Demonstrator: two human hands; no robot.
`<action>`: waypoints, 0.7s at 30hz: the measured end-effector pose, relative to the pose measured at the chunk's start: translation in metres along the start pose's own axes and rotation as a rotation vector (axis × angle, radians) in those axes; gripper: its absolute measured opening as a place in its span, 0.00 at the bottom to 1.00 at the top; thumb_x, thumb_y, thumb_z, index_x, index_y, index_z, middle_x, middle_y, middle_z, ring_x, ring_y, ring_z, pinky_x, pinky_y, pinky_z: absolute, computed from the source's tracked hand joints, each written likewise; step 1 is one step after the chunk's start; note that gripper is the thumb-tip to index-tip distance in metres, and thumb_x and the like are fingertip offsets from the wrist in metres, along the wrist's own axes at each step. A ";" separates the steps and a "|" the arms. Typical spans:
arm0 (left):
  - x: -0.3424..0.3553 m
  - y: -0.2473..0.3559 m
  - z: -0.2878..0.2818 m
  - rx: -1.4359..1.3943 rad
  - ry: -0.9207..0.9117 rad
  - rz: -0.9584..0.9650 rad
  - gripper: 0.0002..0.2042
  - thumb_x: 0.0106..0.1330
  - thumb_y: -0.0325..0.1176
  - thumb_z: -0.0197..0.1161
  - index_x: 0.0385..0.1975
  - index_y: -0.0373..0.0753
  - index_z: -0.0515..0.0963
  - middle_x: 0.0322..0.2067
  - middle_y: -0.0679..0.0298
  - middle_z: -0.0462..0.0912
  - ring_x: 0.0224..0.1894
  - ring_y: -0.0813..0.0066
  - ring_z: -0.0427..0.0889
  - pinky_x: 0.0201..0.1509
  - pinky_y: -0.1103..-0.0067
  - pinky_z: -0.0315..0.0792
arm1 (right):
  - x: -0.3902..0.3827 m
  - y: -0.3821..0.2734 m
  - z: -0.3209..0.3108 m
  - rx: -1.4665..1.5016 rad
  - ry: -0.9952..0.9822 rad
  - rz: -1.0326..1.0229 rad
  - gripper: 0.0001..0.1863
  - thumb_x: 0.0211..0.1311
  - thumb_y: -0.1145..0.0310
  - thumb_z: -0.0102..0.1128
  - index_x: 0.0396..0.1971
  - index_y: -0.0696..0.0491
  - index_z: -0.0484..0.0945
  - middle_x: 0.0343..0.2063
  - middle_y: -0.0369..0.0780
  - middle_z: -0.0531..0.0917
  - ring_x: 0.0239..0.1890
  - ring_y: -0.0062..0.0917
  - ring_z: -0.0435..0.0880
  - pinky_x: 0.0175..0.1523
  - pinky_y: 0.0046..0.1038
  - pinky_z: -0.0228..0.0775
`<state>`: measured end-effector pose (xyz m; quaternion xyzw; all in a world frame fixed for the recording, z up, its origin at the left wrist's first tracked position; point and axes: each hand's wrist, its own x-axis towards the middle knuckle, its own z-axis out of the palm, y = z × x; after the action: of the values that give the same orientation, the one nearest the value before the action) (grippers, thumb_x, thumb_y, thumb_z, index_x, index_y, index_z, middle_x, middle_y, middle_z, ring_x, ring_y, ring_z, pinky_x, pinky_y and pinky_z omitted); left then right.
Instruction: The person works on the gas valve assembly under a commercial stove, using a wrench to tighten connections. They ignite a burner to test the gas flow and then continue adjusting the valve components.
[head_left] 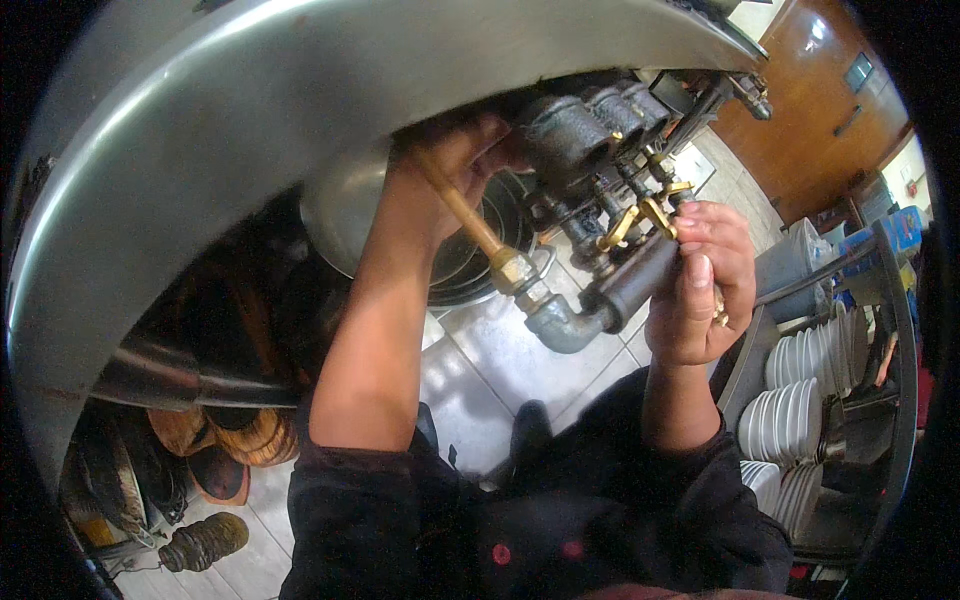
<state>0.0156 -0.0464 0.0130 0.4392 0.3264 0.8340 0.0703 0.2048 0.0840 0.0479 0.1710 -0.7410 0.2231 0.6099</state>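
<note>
The right hand (705, 285) is curled closed round the right end of the dark pipe (635, 285), beside the brass valves (622, 226), below the steel rim (430, 85). The left hand (465, 150) reaches under that rim, behind the copper tube (465, 212) and left of the burners (565, 140); I cannot tell whether it grips anything

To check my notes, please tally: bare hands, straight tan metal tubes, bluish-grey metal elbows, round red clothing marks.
Bare left hand, right hand: 2
Straight tan metal tube: 1
Bluish-grey metal elbow: 1
Round red clothing marks: 2
Total: 6
</note>
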 end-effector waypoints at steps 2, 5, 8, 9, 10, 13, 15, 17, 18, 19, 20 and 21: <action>0.000 0.006 0.003 -0.011 0.015 -0.047 0.11 0.61 0.28 0.60 0.43 0.33 0.76 0.40 0.55 0.81 0.41 0.62 0.82 0.41 0.67 0.79 | 0.000 0.000 0.000 0.017 0.002 0.003 0.04 0.54 0.76 0.52 0.26 0.60 0.75 0.33 0.46 0.81 0.39 0.37 0.77 0.48 0.35 0.68; 0.003 0.016 0.009 -0.148 0.024 -0.152 0.12 0.61 0.28 0.60 0.44 0.33 0.76 0.41 0.56 0.81 0.41 0.62 0.82 0.41 0.67 0.79 | 0.000 -0.001 -0.001 0.014 0.001 0.006 0.04 0.54 0.76 0.52 0.26 0.60 0.75 0.33 0.46 0.81 0.39 0.37 0.77 0.47 0.35 0.68; 0.001 0.014 0.008 0.087 -0.026 -0.008 0.12 0.61 0.27 0.60 0.45 0.34 0.76 0.41 0.56 0.81 0.41 0.63 0.82 0.41 0.67 0.79 | -0.002 -0.003 -0.003 0.005 -0.038 0.037 0.09 0.60 0.71 0.50 0.28 0.62 0.74 0.34 0.49 0.80 0.43 0.38 0.76 0.53 0.39 0.65; 0.000 0.013 0.007 0.165 -0.043 0.045 0.12 0.61 0.27 0.60 0.45 0.34 0.76 0.41 0.57 0.81 0.41 0.63 0.82 0.41 0.68 0.79 | -0.002 -0.003 -0.003 0.011 -0.036 0.039 0.09 0.60 0.71 0.50 0.28 0.62 0.75 0.34 0.49 0.80 0.43 0.38 0.76 0.53 0.39 0.65; 0.001 0.011 0.005 0.183 -0.058 0.065 0.12 0.61 0.27 0.60 0.45 0.34 0.76 0.41 0.57 0.81 0.41 0.63 0.82 0.41 0.68 0.79 | -0.002 -0.003 -0.002 0.017 -0.034 0.042 0.09 0.60 0.71 0.50 0.28 0.62 0.75 0.34 0.48 0.80 0.43 0.38 0.76 0.53 0.39 0.65; 0.001 0.007 0.002 0.095 -0.050 0.008 0.13 0.62 0.28 0.60 0.45 0.35 0.75 0.41 0.57 0.81 0.42 0.63 0.82 0.41 0.68 0.79 | 0.000 -0.002 -0.001 0.009 -0.017 0.024 0.05 0.56 0.74 0.52 0.27 0.60 0.75 0.33 0.47 0.81 0.41 0.37 0.77 0.49 0.36 0.67; 0.003 0.005 0.003 0.009 -0.037 -0.041 0.13 0.62 0.29 0.60 0.45 0.35 0.75 0.41 0.57 0.81 0.42 0.64 0.82 0.41 0.69 0.78 | 0.001 -0.002 -0.001 0.000 -0.008 0.011 0.04 0.54 0.76 0.52 0.26 0.60 0.75 0.32 0.46 0.81 0.39 0.37 0.77 0.47 0.35 0.68; 0.003 0.006 0.003 -0.004 -0.036 -0.045 0.12 0.62 0.30 0.60 0.45 0.35 0.75 0.41 0.57 0.81 0.41 0.64 0.82 0.40 0.69 0.78 | 0.001 -0.001 -0.001 0.004 -0.002 0.006 0.04 0.54 0.76 0.52 0.26 0.60 0.75 0.32 0.46 0.81 0.39 0.37 0.77 0.47 0.35 0.68; 0.003 0.007 0.003 0.012 -0.038 -0.040 0.12 0.62 0.30 0.60 0.45 0.35 0.76 0.41 0.57 0.81 0.41 0.65 0.82 0.40 0.69 0.78 | 0.000 -0.001 -0.001 0.004 0.000 0.007 0.04 0.54 0.76 0.52 0.26 0.60 0.75 0.32 0.46 0.81 0.39 0.37 0.77 0.47 0.35 0.68; 0.002 0.009 0.004 0.073 -0.044 -0.020 0.12 0.63 0.30 0.60 0.45 0.36 0.76 0.41 0.58 0.81 0.41 0.65 0.82 0.40 0.69 0.78 | 0.000 0.000 0.000 0.004 0.001 0.008 0.04 0.55 0.76 0.52 0.26 0.60 0.75 0.32 0.46 0.81 0.39 0.37 0.77 0.47 0.35 0.68; 0.002 0.010 0.004 0.099 -0.056 -0.004 0.12 0.63 0.30 0.60 0.45 0.36 0.76 0.41 0.58 0.82 0.41 0.65 0.82 0.40 0.69 0.78 | 0.000 0.000 0.000 0.003 0.002 0.009 0.04 0.55 0.76 0.52 0.26 0.60 0.75 0.32 0.46 0.81 0.39 0.37 0.77 0.47 0.35 0.68; 0.001 0.011 0.004 0.125 -0.068 0.013 0.12 0.63 0.30 0.60 0.45 0.36 0.76 0.41 0.58 0.82 0.41 0.65 0.82 0.40 0.70 0.78 | 0.000 -0.001 0.000 0.005 0.002 0.010 0.04 0.55 0.76 0.52 0.26 0.60 0.75 0.32 0.46 0.81 0.39 0.37 0.77 0.48 0.35 0.68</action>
<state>0.0199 -0.0523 0.0224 0.4727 0.3727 0.7971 0.0484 0.2054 0.0837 0.0480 0.1687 -0.7406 0.2280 0.6091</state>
